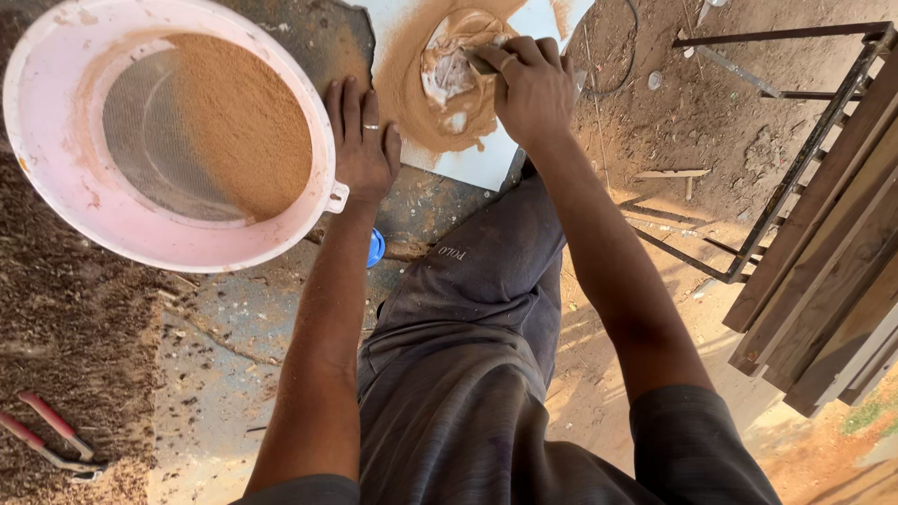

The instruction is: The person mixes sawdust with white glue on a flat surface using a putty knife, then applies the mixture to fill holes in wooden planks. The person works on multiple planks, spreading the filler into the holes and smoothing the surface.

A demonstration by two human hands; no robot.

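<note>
The right hand (531, 86) is closed around a small flat-bladed scraping tool (483, 62), its fingers curled over the handle so that only a short dark piece shows at the fingertips. The blade end sits in a pale, creamy paste (447, 67) that lies in the middle of a ring of fine reddish-brown sawdust (404, 89). Paste and sawdust both rest on a white rectangular board (486, 161) lying on the ground at the top of the view.

The left hand (363, 140) lies open and flat, palm down, fingers stretched together, holding nothing. It presses on the rough grey slab (309, 42) just beside the left edge of the white board, and its outer edge is close against the rim of a large round pale pink plastic sieve (56, 178). A ring shows on one finger. The sieve has a grey mesh bottom, and a heap of the same reddish-brown sawdust covers its right half.

The person's knee in dark grey trousers (468, 309) comes up between the two arms. A small blue round cap (375, 248) peeps out beside the left wrist. Red-handled pliers (51, 438) lie at the lower left on coarse brown shavings. To the right, dark wooden slats and a thin metal frame (804, 159) stand on sandy earth.
</note>
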